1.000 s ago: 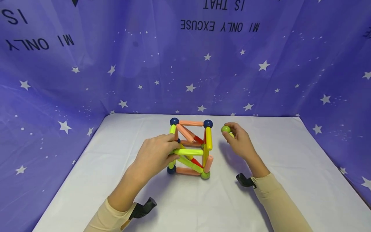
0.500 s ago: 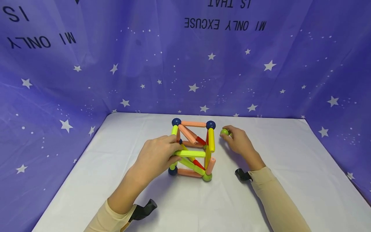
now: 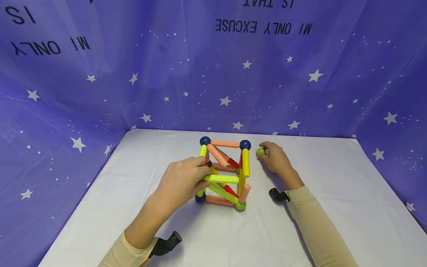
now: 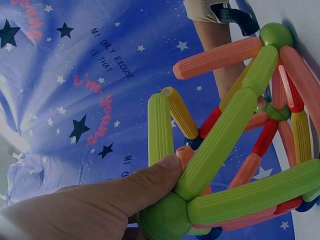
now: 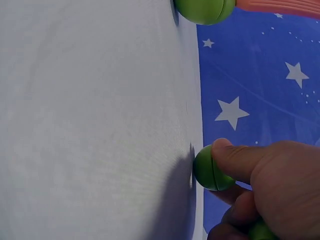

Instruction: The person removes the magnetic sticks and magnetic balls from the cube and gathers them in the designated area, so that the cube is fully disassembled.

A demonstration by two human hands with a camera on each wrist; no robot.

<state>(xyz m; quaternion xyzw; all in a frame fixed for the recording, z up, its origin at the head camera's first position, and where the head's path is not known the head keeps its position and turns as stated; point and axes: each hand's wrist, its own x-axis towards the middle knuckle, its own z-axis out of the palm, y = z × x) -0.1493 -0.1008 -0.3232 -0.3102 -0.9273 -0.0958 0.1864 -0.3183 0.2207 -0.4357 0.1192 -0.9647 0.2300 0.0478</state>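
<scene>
The left hand (image 3: 183, 178) pinches the stick frame (image 3: 221, 179) on its left. Right of it, the right hand (image 3: 277, 158) pinches a green ball (image 3: 260, 152).

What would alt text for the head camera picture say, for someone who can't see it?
A person's left hand grips a boxy frame of colourful rods and balls on a white table, while the right hand holds a green ball to its right. Behind them hangs a purple backdrop with white stars.

Purple-blue star-printed fabric backdrop (image 3: 213, 83) carried black lettering (image 3: 264, 27): "MI ONLY EXCUSE IS THAT", inverted in head view. Pink script (image 4: 92, 86) unclear.
</scene>
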